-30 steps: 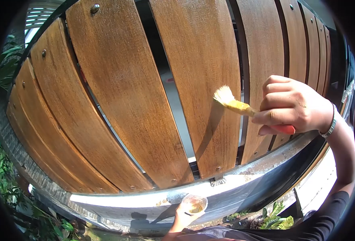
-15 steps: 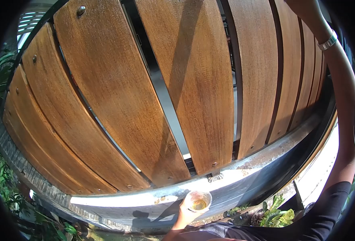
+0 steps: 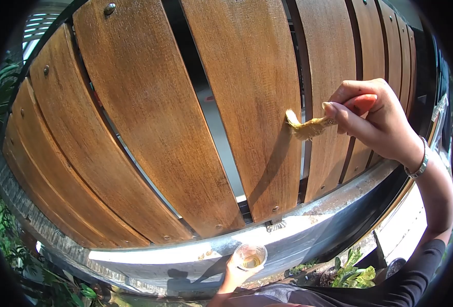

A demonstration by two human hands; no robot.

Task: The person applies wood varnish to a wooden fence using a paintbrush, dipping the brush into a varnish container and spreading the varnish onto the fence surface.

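My right hand [image 3: 372,115] is closed around the red handle of a paintbrush [image 3: 313,127]. The brush points left, its yellowish bristles right at the right edge of a brown wooden slat [image 3: 257,117]. A long shadow falls from the brush tip down that slat. Low in the view, my left hand [image 3: 236,273] grips a clear plastic cup [image 3: 250,256] with a little yellowish liquid in the bottom. The cup is held in front of the pale ledge under the slats.
Upright wooden slats with dark gaps and bolts fill most of the view. A pale ledge [image 3: 154,258] runs beneath them. Leafy plants [image 3: 352,273] grow at lower right, and more greenery [image 3: 3,220] stands along the left side.
My right hand has come down from the top right edge, bringing the paintbrush into view against the slat. My left hand and the cup have stayed nearly in place.
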